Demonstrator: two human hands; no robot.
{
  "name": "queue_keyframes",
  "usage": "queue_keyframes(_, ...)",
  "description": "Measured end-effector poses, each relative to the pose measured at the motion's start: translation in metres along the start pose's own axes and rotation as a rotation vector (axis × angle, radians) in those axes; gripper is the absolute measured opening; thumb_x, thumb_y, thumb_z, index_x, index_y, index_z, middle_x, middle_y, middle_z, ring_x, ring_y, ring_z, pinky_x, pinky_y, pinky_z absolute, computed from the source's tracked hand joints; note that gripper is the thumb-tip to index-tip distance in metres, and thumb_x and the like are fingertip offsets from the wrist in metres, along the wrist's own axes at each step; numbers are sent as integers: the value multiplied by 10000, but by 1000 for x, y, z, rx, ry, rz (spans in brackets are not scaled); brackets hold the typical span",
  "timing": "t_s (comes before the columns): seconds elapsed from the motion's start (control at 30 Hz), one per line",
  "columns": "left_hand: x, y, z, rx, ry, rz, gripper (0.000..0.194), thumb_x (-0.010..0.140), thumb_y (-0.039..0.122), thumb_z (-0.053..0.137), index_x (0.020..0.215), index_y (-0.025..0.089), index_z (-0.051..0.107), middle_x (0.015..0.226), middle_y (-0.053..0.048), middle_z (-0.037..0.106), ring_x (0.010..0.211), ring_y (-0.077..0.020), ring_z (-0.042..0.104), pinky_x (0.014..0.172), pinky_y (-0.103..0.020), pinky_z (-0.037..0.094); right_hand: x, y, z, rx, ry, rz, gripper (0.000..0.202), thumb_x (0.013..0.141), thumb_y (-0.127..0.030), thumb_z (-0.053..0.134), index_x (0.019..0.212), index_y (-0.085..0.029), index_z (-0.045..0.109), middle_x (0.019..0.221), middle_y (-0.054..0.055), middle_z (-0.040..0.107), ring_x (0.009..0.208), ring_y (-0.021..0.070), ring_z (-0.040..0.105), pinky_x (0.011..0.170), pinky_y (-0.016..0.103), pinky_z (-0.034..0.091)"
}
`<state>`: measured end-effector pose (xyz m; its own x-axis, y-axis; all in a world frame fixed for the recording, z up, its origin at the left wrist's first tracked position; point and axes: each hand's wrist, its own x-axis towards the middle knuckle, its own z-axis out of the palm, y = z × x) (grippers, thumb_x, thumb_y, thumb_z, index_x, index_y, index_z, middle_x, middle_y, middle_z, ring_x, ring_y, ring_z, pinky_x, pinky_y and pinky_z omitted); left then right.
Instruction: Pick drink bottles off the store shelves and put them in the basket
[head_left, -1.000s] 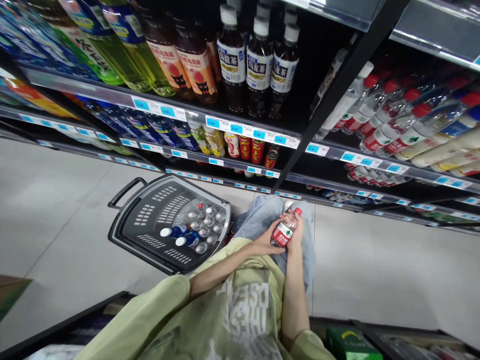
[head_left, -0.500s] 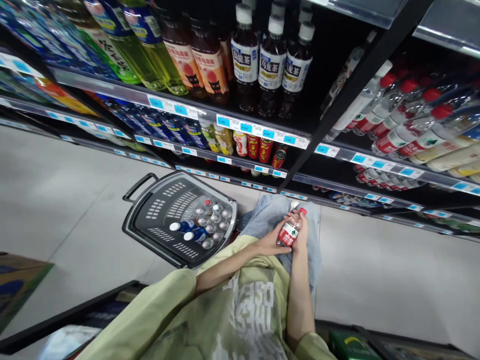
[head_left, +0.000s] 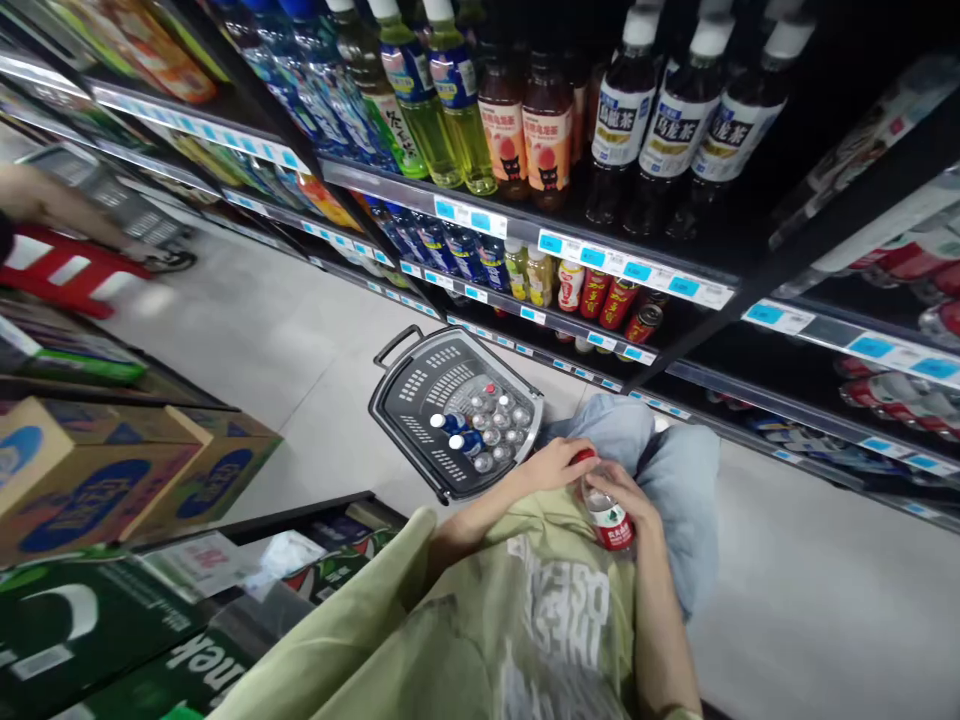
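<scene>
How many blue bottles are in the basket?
2. One blue bottle is nearer the handle of the basket; the other blue bottle is right beside it. More could be hidden underneath.

- The bare left forearm (head_left: 486,512) is angled forward and to the right.
- The bare left hand (head_left: 559,463) is held back-up, its fingers curled.
- The bare right forearm (head_left: 664,625) is pointed forward.
- The bare right hand (head_left: 631,498) is turned inward, fingers curved, just beside the left.
</scene>
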<state>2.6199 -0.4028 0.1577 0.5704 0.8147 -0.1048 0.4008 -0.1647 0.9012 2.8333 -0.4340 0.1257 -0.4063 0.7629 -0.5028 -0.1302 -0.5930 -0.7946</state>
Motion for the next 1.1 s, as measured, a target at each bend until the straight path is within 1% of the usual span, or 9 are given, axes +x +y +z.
queue_keyframes(0.13,8,-2,-4,62,-21,33,328,1028,520,711,1004,193,704,884,-36,734,824,-183,680,798,-268,489,-2,-1,-3,-159,-37,-47,593,726,-676,970,1070,-214,826,1061,99,845,987,304,791,886,402,649)
queue_keyframes(0.27,14,4,-5,22,-114,-19,277,969,439,758,864,214,637,693,37,607,668,-143,584,679,-248,416,-6,5,-9,-198,-69,-38,656,734,-737,936,1126,-226,810,1106,110,838,1006,310,793,912,422,642)
queue_keyframes(0.33,13,8,-5,-45,-152,-26,227,936,348,747,818,215,606,644,65,551,619,-121,525,657,-241,395,-7,8,-10,-172,-29,-42,638,744,-749,921,1119,-244,813,1129,110,838,1048,321,792,951,428,638)
queue_keyframes(0.4,9,12,-5,-123,-127,-20,193,880,289,750,803,211,591,638,77,538,617,-106,489,661,-235,396,-6,10,-11,-117,50,-53,606,788,-753,884,1129,-257,812,1177,111,837,1109,328,787,999,435,630)
queue_keyframes(0.53,-5,14,-16,-259,110,-71,209,813,321,735,774,208,563,623,89,478,613,-96,414,633,-236,361,-2,8,-6,23,112,-2,609,881,-758,792,1215,-248,787,1120,129,848,1067,343,806,957,464,642)
queue_keyframes(0.7,-26,-6,-61,-391,412,-184,224,777,376,684,751,206,540,678,57,510,654,-110,428,642,-242,366,3,-1,2,65,127,41,652,810,-750,856,1226,-256,764,1111,149,850,1022,376,824,897,508,665)
queue_keyframes(0.8,-41,-27,-94,-383,581,-272,219,790,380,667,747,210,535,679,50,511,652,-119,438,643,-247,382,4,-5,3,65,128,97,659,793,-743,863,1239,-271,759,1152,158,848,966,380,839,855,534,682)
queue_keyframes(0.9,-57,-50,-120,-217,750,-376,213,801,355,675,744,218,522,687,47,539,673,-129,477,690,-255,421,4,-8,2,84,130,162,622,811,-697,868,1258,-278,759,1104,155,856,880,374,850,847,550,693)
queue_keyframes(1.1,-82,-120,-144,114,1057,-675,230,860,367,692,802,244,507,699,45,574,688,-151,540,756,-276,457,5,-7,3,75,179,205,591,814,-661,882,1247,-273,774,1038,159,862,803,373,846,799,539,700)
